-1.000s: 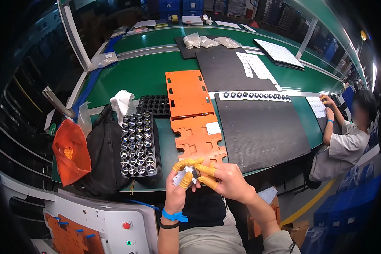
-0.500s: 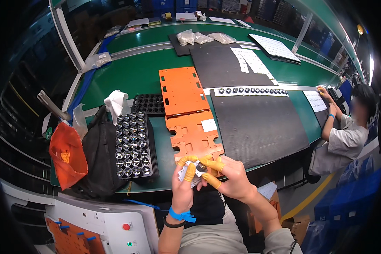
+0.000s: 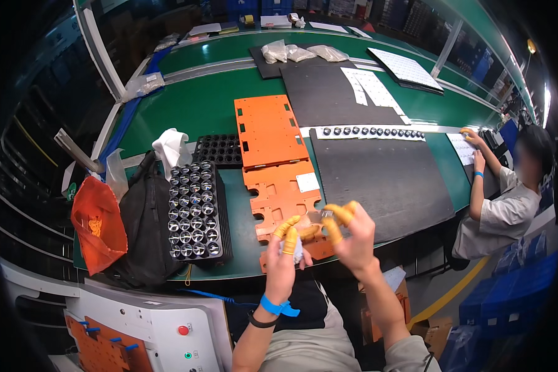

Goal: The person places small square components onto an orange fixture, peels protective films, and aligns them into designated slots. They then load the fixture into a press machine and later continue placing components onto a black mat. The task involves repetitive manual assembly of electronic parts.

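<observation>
Yellow finger cots cover fingertips on both hands. My left hand (image 3: pixel 282 260) is closed around a small white piece (image 3: pixel 298 250), partly hidden by the fingers. Up and to the right of it, my right hand (image 3: pixel 355 239) pinches a small dark grey part (image 3: pixel 320 216); its exact kind is blurred. Both hands are over the near end of an orange fixture plate (image 3: pixel 279 189) with cutouts, whose hinged orange lid (image 3: pixel 270 133) lies folded back. A small white square plate (image 3: pixel 307 181) rests on the fixture.
Left of the fixture stand a stacked black tray (image 3: pixel 224 242) of round lens-like parts and another black tray (image 3: pixel 220 150). A black mat (image 3: pixel 384 186) lies right, with a white strip (image 3: pixel 375 134) of round black parts behind. An orange bag (image 3: pixel 99 226) hangs left. A co-worker (image 3: pixel 502 204) works at right.
My hands have moved apart. The right one has lifted up and right with the dark grey part, while the left has shifted slightly right and down, keeping the white piece.
</observation>
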Demonstrator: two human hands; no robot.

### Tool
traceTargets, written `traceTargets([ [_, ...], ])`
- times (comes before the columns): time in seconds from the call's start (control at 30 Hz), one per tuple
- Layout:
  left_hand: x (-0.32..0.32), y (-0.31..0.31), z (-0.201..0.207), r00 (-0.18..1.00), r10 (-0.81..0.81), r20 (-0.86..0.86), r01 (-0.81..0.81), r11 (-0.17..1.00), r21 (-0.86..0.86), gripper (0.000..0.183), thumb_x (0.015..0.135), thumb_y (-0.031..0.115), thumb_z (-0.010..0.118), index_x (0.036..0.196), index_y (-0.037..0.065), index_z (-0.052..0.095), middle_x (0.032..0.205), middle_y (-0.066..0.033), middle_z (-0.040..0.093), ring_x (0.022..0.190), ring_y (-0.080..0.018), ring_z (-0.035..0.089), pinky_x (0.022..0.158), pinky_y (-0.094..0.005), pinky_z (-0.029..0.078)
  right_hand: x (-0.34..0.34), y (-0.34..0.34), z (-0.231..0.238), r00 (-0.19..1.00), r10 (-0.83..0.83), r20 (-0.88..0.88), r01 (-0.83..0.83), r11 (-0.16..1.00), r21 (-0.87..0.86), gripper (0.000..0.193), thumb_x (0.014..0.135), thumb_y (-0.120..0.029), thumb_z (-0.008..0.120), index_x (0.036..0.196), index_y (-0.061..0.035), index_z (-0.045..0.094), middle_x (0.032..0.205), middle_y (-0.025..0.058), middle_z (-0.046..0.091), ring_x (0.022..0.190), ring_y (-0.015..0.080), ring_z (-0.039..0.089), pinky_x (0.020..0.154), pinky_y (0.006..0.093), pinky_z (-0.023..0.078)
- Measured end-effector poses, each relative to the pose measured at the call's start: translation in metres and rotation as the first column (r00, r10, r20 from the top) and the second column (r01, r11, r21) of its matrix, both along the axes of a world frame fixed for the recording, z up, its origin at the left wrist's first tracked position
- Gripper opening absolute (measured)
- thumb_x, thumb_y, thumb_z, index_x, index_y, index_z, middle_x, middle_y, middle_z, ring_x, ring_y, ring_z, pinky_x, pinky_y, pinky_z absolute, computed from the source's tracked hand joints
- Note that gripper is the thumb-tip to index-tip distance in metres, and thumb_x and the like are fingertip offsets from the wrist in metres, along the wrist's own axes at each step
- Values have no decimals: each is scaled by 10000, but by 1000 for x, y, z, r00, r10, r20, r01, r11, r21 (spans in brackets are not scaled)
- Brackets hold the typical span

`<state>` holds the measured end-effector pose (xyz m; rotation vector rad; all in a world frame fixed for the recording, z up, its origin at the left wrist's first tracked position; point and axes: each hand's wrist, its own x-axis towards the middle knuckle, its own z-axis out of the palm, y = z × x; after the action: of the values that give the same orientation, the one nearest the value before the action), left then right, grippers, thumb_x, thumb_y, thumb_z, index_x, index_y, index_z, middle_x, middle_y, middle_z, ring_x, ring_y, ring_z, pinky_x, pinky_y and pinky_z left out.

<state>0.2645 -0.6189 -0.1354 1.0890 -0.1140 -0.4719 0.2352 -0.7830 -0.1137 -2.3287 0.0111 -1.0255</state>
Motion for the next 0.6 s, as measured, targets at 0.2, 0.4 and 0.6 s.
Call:
traceTargets([
  [0.2, 16, 10, -7, 1000, -11, -7, 10, 999, -38, 384, 1091, 293, 442, 1266, -10, 602, 872, -96, 690, 600, -106, 587, 534, -221, 426, 24, -45, -19, 874, 23, -485, 169, 922, 349, 243, 895, -175, 730, 933, 65, 728, 738, 158, 670, 607, 181, 581, 590, 358, 454],
  [0.4, 20, 10, -11, 1000, 29, 8, -28, 995, -100, 321, 1078, 214, 460, 1238, -21, 608, 846, -88, 668, 634, -112, 585, 570, -245, 455, 43, -54, -19, 636, 222, -739, 155, 902, 404, 321, 940, -220, 701, 928, 100, 728, 686, 52, 646, 672, 78, 510, 606, 311, 448],
  [0.6, 22, 15, -13, 992, -17, -123, -12, 972, -235, 262, 1033, 108, 479, 1258, 7, 567, 928, -43, 590, 728, -100, 518, 648, -237, 440, 67, -83, -12, 411, 340, -846, 57, 917, 396, 365, 923, -290, 725, 785, 48, 712, 583, -9, 527, 558, 81, 427, 502, 317, 368],
])
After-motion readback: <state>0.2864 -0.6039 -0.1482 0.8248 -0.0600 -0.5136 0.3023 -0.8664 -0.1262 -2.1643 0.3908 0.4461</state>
